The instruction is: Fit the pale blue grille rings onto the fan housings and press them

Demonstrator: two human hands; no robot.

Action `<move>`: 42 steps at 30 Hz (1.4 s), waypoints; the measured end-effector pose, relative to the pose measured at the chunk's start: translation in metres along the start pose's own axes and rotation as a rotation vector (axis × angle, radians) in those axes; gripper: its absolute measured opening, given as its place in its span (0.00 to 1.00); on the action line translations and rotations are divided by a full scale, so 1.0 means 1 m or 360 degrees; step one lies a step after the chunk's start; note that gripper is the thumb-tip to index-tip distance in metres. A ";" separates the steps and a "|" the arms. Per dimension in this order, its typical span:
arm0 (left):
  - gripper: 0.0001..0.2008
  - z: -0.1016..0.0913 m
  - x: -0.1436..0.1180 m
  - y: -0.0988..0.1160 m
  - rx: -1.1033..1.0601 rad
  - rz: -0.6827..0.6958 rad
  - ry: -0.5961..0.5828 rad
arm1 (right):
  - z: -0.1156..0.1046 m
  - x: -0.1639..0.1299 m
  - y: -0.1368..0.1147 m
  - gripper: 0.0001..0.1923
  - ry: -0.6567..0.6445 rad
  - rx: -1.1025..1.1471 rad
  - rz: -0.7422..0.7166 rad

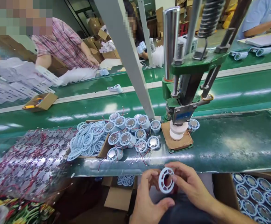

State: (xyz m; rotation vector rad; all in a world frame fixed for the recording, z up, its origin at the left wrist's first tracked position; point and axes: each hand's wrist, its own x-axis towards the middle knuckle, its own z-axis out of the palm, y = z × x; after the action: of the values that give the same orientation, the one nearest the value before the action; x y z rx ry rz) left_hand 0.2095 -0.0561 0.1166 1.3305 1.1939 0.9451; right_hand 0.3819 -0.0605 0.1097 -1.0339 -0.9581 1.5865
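Plastic ring [166, 180] — pale, spoked, round — pinched between left hand [149, 199] and right hand [191, 186].

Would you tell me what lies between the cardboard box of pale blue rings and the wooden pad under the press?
In the head view, a cluster of round blue-rimmed parts with red wires fills the stretch between the box of rings and the wooden pad.

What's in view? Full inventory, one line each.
ring: one, pale blue, held by both hands
round capped parts: about fifteen, pale blue with metal faces, on bench
box of rings: one, cardboard, left of them
wired discs: a heap, silver with red wires, far left
press: one, green, on brown pad
conveyor belt: one, green, behind
finished parts: many, pale blue, box lower right
co-workers: three, across the belt
left hand: on ring
right hand: on ring
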 end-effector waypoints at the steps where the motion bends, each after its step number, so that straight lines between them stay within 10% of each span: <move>1: 0.32 -0.001 0.000 0.004 -0.0076 -0.0046 -0.0082 | -0.004 0.002 -0.006 0.18 -0.0081 -0.0151 -0.0039; 5: 0.19 0.002 0.003 0.019 -0.0200 -0.0290 -0.0073 | -0.015 0.006 -0.025 0.15 -0.0254 -0.0580 -0.0287; 10: 0.29 0.010 0.000 0.011 -0.0238 -0.0180 0.0317 | 0.007 -0.001 -0.008 0.28 0.0002 0.0148 -0.0086; 20: 0.34 -0.005 -0.007 -0.015 0.0181 0.0033 -0.0181 | 0.009 -0.008 -0.003 0.19 0.0121 0.0280 -0.0027; 42: 0.41 -0.012 -0.010 -0.010 0.0113 -0.0064 -0.0041 | 0.014 -0.017 -0.006 0.26 -0.0013 0.0572 0.0019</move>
State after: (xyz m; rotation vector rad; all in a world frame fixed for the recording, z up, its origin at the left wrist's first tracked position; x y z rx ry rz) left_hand 0.1942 -0.0640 0.1088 1.3659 1.2400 0.8612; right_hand 0.3730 -0.0769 0.1227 -0.7828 -0.6405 1.6971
